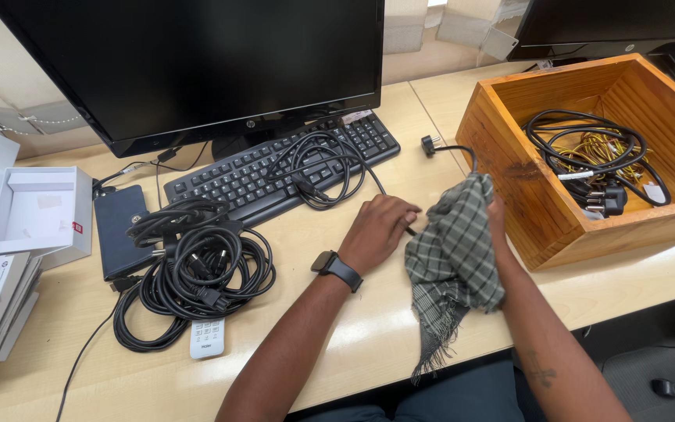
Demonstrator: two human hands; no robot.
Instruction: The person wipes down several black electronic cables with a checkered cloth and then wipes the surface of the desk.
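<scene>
Loosely, right hand (pixel 497 223) grips a green checked, fringed cloth (pixel 453 262) — left hand (pixel 380 229) pinches a black cable (pixel 462 150).

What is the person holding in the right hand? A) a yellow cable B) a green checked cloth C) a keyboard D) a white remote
B: the right hand is wrapped in the green checked cloth, while the left hand pinches a black cable on the desk beside the wooden box.
</scene>
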